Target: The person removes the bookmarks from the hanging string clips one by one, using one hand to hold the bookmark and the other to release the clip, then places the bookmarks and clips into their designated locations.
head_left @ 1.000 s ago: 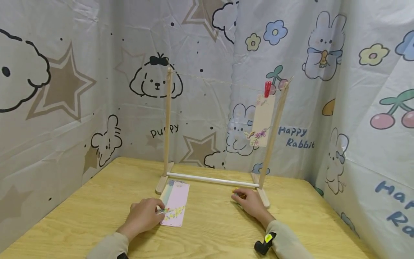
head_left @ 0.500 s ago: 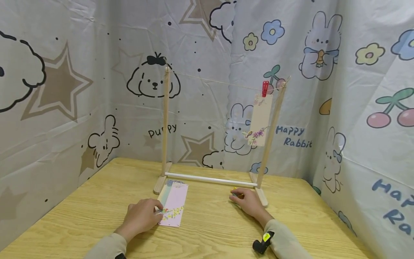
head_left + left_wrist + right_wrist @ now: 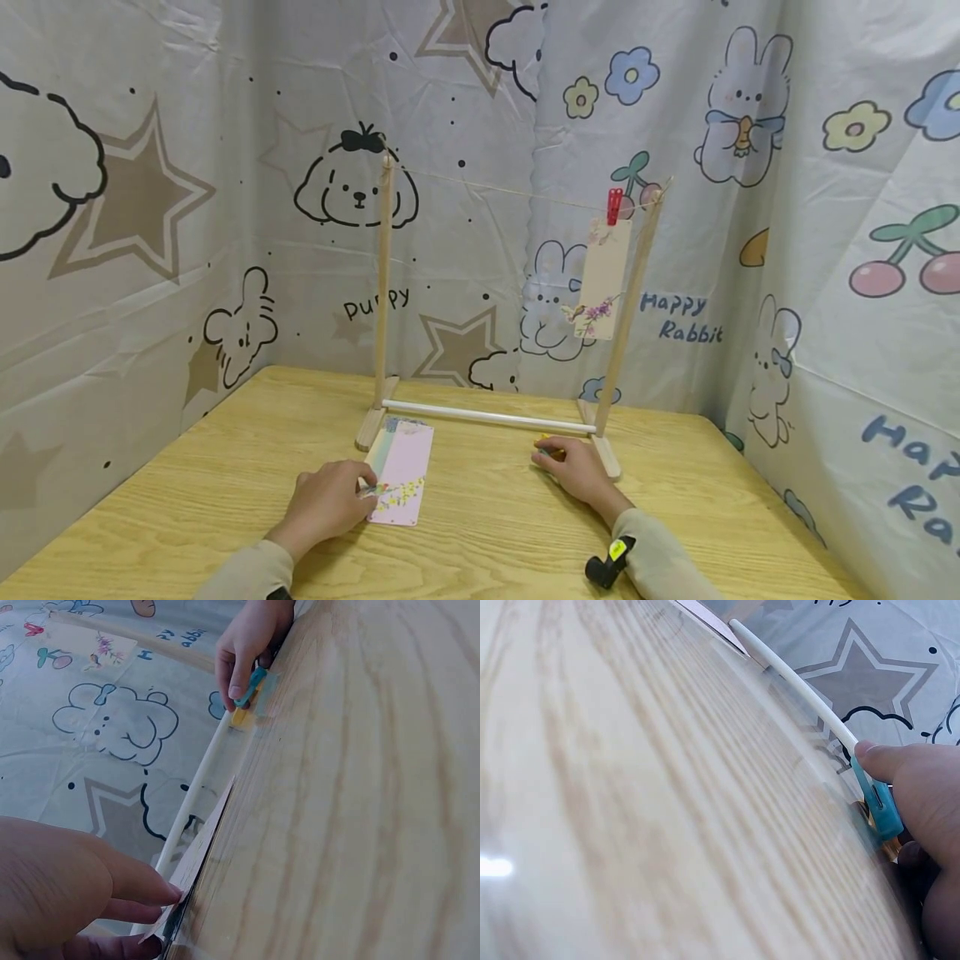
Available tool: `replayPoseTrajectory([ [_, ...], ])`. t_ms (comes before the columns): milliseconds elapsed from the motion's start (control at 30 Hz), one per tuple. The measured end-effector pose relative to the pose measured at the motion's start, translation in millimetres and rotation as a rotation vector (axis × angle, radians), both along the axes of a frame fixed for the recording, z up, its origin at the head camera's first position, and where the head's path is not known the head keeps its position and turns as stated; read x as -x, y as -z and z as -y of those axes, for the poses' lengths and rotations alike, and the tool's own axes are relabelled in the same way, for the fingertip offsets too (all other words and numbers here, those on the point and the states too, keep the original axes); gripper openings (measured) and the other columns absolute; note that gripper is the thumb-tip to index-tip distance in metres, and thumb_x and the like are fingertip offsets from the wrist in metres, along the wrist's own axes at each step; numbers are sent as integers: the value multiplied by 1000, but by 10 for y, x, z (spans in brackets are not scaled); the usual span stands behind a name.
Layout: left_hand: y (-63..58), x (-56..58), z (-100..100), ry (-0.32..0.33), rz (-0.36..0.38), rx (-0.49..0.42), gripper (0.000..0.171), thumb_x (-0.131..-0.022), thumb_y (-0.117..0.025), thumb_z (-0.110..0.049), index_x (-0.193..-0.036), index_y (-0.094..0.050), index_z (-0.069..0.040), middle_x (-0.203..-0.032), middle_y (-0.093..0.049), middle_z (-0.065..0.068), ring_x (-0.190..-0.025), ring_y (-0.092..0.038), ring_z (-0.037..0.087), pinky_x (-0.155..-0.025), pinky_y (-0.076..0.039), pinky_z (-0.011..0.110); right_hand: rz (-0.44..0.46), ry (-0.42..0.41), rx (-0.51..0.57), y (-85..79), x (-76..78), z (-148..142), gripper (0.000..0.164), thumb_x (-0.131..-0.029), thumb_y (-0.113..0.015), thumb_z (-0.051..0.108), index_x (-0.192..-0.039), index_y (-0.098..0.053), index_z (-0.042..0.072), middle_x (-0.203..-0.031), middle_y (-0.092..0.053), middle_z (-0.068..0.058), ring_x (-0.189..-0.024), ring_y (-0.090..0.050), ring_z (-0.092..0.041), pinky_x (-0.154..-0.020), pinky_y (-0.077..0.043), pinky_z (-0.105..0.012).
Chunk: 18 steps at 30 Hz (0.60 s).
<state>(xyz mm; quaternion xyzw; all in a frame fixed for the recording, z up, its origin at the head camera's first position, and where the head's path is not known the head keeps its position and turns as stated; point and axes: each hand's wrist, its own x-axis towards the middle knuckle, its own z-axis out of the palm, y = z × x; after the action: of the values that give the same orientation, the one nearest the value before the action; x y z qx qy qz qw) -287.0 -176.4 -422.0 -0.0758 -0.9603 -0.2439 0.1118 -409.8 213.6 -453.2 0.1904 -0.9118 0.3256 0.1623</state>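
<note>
On the left of the table, my left hand [image 3: 326,504] pinches the near left edge of a pink bookmark [image 3: 408,458] printed with yellow blossoms. This bookmark lies over other cards [image 3: 379,454], whose pale yellow and green strips show at its left. My right hand [image 3: 581,471] rests by the right foot of a wooden rack. Between its thumb and fingers is a teal clothespin [image 3: 885,814]. A yellow clothespin [image 3: 240,717] is right beside it on the table, partly hidden by the hand. A cream bookmark [image 3: 603,275] hangs from the rack's string by a red clothespin [image 3: 614,207].
The rack has two upright wooden posts [image 3: 384,283], a white crossbar [image 3: 487,415] low down and a thin string [image 3: 495,191] between the tops. It stands on the wood-grain table [image 3: 480,517] near the back. Printed curtains [image 3: 465,100] enclose the back and sides.
The head view has shifted slightly. The pink bookmark has slid a very little to the left over the other cards. Both hands stay about where they were.
</note>
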Motion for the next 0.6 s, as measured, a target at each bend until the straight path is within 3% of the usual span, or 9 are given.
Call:
replayPoseTrajectory([
  [600, 6, -1, 7, -3, -6, 17, 16, -86, -81, -19, -100, -77, -17, -83, -64, -6, -79, -58, 17, -82, -39, 58, -2, -1, -8, 1, -9, 7, 24, -95, -77, 29, -114, -80, 14, -111, -74, 2, -97, -68, -17, -87, -53, -44],
])
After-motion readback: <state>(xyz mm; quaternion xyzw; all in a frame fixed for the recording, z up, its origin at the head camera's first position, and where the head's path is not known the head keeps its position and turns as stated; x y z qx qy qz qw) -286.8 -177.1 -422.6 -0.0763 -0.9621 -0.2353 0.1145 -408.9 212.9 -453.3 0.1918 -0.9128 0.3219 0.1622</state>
